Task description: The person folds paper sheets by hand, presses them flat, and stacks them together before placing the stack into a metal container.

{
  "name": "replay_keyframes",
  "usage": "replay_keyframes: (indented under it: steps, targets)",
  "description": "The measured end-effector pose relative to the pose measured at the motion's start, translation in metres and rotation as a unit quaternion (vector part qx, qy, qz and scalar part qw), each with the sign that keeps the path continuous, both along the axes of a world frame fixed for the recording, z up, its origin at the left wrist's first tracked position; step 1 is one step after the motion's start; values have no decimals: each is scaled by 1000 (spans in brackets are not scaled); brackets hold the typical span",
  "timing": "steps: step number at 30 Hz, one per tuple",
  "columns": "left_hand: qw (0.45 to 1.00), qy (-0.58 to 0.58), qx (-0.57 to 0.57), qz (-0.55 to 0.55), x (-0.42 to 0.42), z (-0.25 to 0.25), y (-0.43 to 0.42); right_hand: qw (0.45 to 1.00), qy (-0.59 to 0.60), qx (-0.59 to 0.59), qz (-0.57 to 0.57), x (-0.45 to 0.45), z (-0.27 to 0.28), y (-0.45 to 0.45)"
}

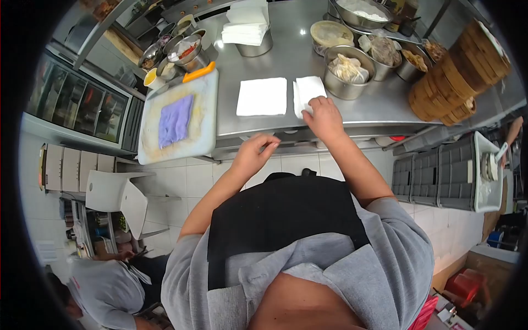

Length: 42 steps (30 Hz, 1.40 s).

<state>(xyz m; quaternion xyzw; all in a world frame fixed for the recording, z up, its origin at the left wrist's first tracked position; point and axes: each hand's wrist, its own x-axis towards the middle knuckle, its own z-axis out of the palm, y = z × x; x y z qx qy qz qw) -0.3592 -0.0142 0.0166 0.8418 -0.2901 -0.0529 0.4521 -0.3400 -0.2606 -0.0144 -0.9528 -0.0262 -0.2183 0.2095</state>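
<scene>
On a steel counter (357, 111), the right hand (324, 116), fingers bent, touched folded white sheets (309, 89), right of a white square (262, 96); grip unclear. Nearer, the left hand (256, 155) hung half-curled, apparently empty. Light, flat fingertips probably kept folds neatest.

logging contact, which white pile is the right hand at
The narrow pile: the right hand is on it; the square pile and raised pile on the pot lie untouched.

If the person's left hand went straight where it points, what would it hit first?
Likely the long grey steel table's front edge; if the left hand is higher, perhaps the right hand.
</scene>
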Motion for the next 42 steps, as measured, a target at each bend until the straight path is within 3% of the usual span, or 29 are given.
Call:
replay_keyframes:
  steps: [6, 9, 15, 19, 23, 26, 28, 31, 34, 37, 42]
  targets:
    - [998, 61, -11, -29, 69, 7, -80, 999, 28, 22, 32, 20, -5, -15]
    - [980, 185, -67, -19, 91, -21, -92, 997, 20, 65, 40, 21, -5, -23]
    - [873, 457, -171, 25, 120, -35, -89, 978, 61, 199, 33, 31, -10, -42]
    - [836, 519, -179, -31, 131, -28, -88, 967, 123, 221, 7, 36, -6, -42]
    - [850, 499, -149, -85, 142, -23, -85, 954, 117, 273, 36, 30, -5, -37]
    - [870, 464, -118, -122, 152, -16, -87, 975, 22, 205, -76, 24, -4, -31]
    - [895, 411, -86, -149, 154, -15, -93, 968, 69, 190, -150, 21, -3, -28]
    - [974, 44, -8, -222, 156, -27, -103, 942, 164, 213, -200, 17, -2, -25]
    - [964, -12, 9, -264, 157, -40, -111, 933, 167, 233, -217, 18, -1, -22]
    - [965, -9, 44, -257, 157, -45, -111, 942, 141, 215, -215, 18, -4, -24]
    - [968, 114, 73, -210, 164, -40, -114, 945, 108, 219, -220, 20, -12, -18]
